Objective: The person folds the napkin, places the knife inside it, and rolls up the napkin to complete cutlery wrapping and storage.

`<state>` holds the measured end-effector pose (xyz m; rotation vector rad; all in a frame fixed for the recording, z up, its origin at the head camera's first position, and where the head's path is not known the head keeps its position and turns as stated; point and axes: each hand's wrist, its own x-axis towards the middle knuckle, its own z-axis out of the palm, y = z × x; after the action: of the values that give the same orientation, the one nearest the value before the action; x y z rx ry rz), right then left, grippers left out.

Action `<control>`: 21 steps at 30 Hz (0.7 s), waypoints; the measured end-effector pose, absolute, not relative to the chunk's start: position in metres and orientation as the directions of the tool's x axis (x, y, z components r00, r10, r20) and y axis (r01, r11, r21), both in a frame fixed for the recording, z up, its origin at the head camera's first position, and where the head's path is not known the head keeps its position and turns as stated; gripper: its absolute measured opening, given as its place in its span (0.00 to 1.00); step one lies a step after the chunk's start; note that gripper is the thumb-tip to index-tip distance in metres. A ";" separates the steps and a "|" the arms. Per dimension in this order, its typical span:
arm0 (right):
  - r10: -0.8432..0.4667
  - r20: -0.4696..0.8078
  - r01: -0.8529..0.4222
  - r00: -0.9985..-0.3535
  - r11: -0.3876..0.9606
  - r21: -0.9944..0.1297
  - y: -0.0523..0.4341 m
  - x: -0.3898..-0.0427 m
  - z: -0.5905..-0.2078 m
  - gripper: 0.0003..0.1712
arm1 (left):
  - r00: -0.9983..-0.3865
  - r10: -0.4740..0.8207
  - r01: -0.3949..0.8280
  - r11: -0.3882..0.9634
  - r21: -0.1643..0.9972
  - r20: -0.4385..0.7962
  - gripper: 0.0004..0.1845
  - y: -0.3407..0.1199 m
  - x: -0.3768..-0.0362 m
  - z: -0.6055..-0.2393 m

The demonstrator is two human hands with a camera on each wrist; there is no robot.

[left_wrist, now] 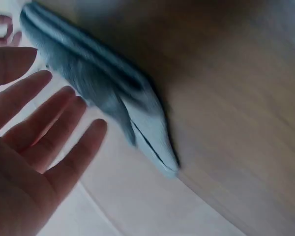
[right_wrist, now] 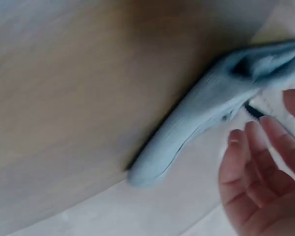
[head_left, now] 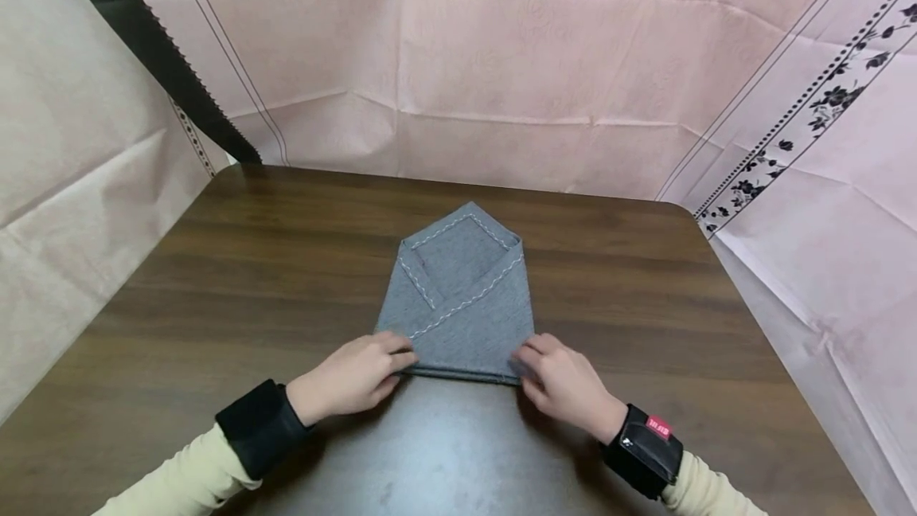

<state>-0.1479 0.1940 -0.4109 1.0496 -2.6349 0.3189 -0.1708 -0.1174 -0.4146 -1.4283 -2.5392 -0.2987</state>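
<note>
A grey cloth [head_left: 458, 293] with white stitching lies folded on the dark wooden table [head_left: 251, 277], its side corners turned in to a point at the far end. My left hand [head_left: 354, 379] rests at the cloth's near left corner, fingertips touching its edge. My right hand [head_left: 562, 381] rests at the near right corner in the same way. In the left wrist view the left hand [left_wrist: 39, 128] has straight, spread fingers beside the folded cloth [left_wrist: 103, 83]. In the right wrist view the right hand [right_wrist: 260, 167] has relaxed fingers next to the cloth [right_wrist: 201, 113]. Neither hand grips it.
Pink creased sheets [head_left: 501, 62] hang behind and on both sides of the table. A black saw-edged strip [head_left: 158, 54] runs down at the upper left, and a floral border [head_left: 809, 118] at the right. The table's far edge has rounded corners.
</note>
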 end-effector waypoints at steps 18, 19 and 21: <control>-0.814 0.294 -0.788 -0.501 0.569 0.235 0.173 -0.153 -0.425 0.05 | -0.420 0.864 0.775 0.501 -0.384 0.279 0.07 -0.083 -0.175 -0.427; -0.817 0.294 -0.781 -0.497 0.568 0.259 0.171 -0.153 -0.425 0.04 | -0.412 0.870 0.763 0.493 -0.419 0.272 0.07 -0.080 -0.175 -0.427; -0.817 0.290 -0.766 -0.498 0.571 0.294 0.167 -0.153 -0.426 0.05 | -0.403 0.879 0.748 0.476 -0.462 0.253 0.09 -0.076 -0.177 -0.427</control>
<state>-0.1527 0.1672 -0.4258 1.2810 -2.4108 -0.1757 -0.1766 -0.0761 -0.4266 -1.3510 -2.2653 0.3804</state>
